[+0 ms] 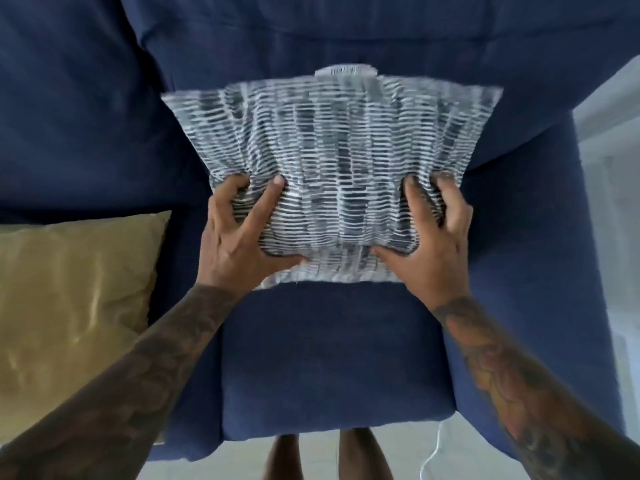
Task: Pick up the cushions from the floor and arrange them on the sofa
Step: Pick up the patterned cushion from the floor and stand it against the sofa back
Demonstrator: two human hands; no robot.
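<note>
Centre of frame: a grey-and-white patterned cushion [329,161], slightly blurred, over the seat of a blue sofa [332,358]. The left hand [242,237] and right hand [429,237] clench its near corners, fingers curled into the fabric. Lower left: a gold cushion [69,299], apparently lying on the seat.

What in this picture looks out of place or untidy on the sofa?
Only small things. The patterned cushion shows a white label sticking out at its far edge, and its fabric is bunched where the left hand and right hand grip it. The gold cushion lies neatly.
</note>
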